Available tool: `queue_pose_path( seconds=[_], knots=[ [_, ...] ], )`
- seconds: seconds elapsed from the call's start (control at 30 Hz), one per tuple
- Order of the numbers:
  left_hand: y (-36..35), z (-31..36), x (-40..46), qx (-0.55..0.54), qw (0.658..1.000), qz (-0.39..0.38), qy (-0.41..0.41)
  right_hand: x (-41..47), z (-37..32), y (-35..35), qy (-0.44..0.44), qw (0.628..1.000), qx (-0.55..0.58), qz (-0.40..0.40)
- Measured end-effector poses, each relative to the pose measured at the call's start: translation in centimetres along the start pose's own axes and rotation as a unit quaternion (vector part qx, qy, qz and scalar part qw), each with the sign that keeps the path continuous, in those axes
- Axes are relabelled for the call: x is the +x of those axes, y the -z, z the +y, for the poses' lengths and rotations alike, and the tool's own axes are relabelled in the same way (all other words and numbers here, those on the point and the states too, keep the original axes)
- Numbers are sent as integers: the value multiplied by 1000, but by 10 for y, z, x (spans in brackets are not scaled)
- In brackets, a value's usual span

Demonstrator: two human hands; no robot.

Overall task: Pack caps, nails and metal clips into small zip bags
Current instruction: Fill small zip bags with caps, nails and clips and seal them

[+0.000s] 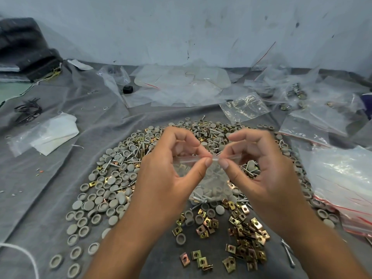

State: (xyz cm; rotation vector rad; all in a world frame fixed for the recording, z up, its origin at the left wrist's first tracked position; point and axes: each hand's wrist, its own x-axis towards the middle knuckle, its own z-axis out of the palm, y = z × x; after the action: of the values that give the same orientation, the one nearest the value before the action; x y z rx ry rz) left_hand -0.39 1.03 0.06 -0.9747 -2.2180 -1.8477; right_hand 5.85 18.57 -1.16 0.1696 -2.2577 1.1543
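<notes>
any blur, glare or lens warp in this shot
Head view: wide-angle warp bends the wall base and table edges; the right hand is slightly motion-blurred at the fingertips, the left hand sharper; glare streaks the plastic bags on the right; light is soft and even, with faint shadows under the caps.

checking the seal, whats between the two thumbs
In the head view, a short stretch of the zip bag strip spans between the left hand and right hand.

1. A grey cloth [60, 168] covers the bench.
2. A dark folded fabric bundle [24, 47] sits far left by the scuffed wall [181, 27].
3. A small black block [127, 89] lies further back.
4. A white cord [22, 252] crosses the near-left corner.
</notes>
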Motion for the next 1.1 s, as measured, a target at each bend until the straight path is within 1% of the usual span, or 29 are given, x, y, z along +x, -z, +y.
queue_pose_path(
  seconds=[0.3, 0.37, 0.63, 0.77, 0.93, 1.1],
  knots=[
    [0, 2, 0, 14, 1000, -6, -5, 1, 1, 0, 41, 999, -33, 14],
    [0, 2, -1, 6, 1000, -8, -4, 0, 2, 0, 39, 999, -18, 13],
    [0, 1, -1, 30, 999, -11, -9, -1, -1, -4, 28, 999, 15, 10],
    [8, -6, 2, 23, 1000, 17, 6, 1, 1, -1, 15, 999, 24, 25],
    [11, -9, 3, 9, 1000, 19, 7, 1, 0, 1, 9, 1000, 1, 14],
    [12, -10, 4, -2, 999, 31, 11, 2, -3, 0, 5, 1000, 18, 19]
  ],
)
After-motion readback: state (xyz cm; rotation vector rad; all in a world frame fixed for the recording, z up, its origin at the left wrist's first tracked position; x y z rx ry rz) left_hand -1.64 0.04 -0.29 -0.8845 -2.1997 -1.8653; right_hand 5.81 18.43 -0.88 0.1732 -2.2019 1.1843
